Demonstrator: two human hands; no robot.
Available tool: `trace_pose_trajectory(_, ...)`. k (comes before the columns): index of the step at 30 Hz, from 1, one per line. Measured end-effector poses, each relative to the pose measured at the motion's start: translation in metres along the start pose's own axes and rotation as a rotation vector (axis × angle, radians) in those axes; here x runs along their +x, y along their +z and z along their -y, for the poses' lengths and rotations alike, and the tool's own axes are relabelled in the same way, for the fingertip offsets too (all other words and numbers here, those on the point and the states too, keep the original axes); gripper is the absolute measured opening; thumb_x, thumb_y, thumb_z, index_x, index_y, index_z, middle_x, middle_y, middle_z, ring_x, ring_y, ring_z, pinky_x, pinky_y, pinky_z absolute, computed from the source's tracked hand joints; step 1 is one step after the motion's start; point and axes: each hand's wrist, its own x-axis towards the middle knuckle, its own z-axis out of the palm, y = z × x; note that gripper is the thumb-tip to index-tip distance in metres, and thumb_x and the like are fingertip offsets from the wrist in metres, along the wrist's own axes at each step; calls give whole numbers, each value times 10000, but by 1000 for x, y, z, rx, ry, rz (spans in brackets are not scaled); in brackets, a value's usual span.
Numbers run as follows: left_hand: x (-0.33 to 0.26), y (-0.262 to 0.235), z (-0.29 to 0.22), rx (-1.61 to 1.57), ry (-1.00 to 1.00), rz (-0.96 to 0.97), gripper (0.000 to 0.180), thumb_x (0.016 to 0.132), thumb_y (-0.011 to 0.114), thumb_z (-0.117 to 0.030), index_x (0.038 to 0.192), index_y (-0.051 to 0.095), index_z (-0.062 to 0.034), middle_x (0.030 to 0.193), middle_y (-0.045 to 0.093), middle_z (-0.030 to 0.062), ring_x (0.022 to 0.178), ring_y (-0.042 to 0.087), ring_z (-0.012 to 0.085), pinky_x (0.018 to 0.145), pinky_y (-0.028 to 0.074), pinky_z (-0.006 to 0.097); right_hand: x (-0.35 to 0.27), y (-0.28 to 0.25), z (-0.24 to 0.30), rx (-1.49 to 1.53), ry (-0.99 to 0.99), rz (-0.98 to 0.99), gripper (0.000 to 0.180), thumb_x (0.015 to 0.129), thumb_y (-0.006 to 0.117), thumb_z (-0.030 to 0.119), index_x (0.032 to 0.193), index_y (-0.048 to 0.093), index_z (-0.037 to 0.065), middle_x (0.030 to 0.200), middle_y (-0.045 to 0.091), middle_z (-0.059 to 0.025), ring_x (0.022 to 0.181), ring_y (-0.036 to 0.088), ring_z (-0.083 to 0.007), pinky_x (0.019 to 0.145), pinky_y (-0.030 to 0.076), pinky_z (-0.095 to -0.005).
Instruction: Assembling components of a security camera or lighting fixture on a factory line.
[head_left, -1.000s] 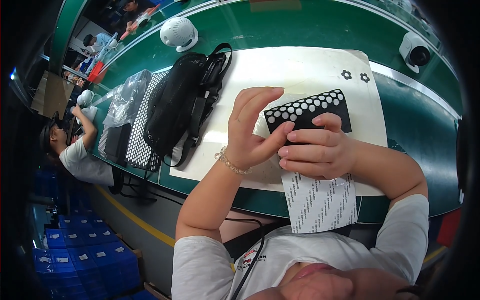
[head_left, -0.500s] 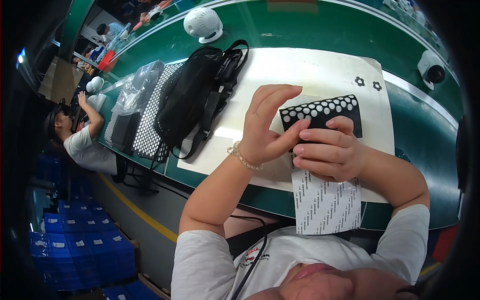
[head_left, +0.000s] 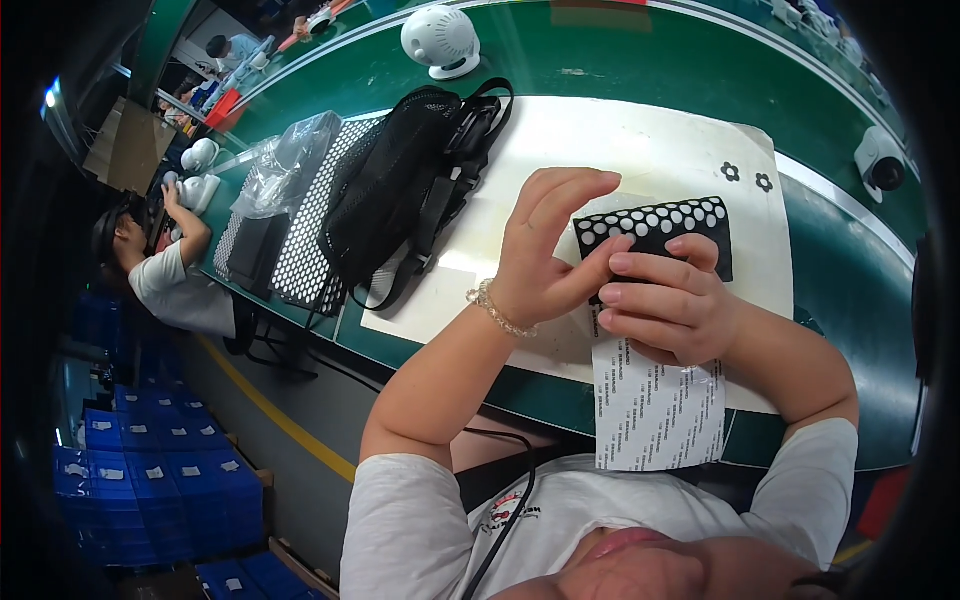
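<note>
Near the green workbench's point(head_left: 850, 260) front edge, the right hand point(head_left: 680, 305) grips a white-dotted black sheet point(head_left: 655, 225), the left hand point(head_left: 545, 250) spread, thumb over it.

The green table point(head_left: 850, 285) carries a broad white sheet point(head_left: 640, 130) and, left of it, a dotted panel point(head_left: 296, 255) (set aslant).

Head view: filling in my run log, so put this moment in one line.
left hand: thumb at dotted black sheet | right hand: gripping it | nearer body: white printed strip | left side: black mesh bag
</note>
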Motion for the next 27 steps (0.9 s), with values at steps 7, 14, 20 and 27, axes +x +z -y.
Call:
trace_pose_trajectory(7, 0, 1, 1, -12, -9, -17, 421, 658, 665, -50, 1056, 528, -36, 996, 549, 106, 908, 512, 243, 773, 423, 320, 0, -2, 1, 4, 15, 32, 266, 726, 531, 100, 980, 594, 149, 1148, 539, 4, 1111, 482, -167, 961, 190, -377)
trace_pose_trajectory(14, -1, 2, 1, -28, -12, -31, 417, 662, 657, -47, 1056, 524, -35, 992, 550, 104, 898, 514, 240, 769, 423, 319, 1, -2, 2, -29, 60, 27, 271, 727, 529, 111, 989, 589, 152, 1159, 535, -1, 1118, 479, -169, 965, 179, -381)
trace_pose_trajectory(20, -1, 2, 2, -3, 4, -21, 412, 666, 651, -47, 1058, 524, -37, 993, 550, 102, 893, 514, 240, 772, 421, 319, 0, -2, 1, -23, 35, 53, 282, 721, 532, 113, 995, 585, 150, 1170, 529, -1, 1125, 476, -170, 975, 171, -387)
trace_pose_trajectory(27, 0, 1, 2, 2, -10, -21, 404, 670, 649, -54, 1053, 522, -36, 1000, 551, 103, 894, 514, 241, 773, 421, 319, 1, -1, 1, -17, 30, 53, 287, 713, 537, 110, 993, 585, 149, 1172, 527, -4, 1125, 473, -169, 977, 174, -388)
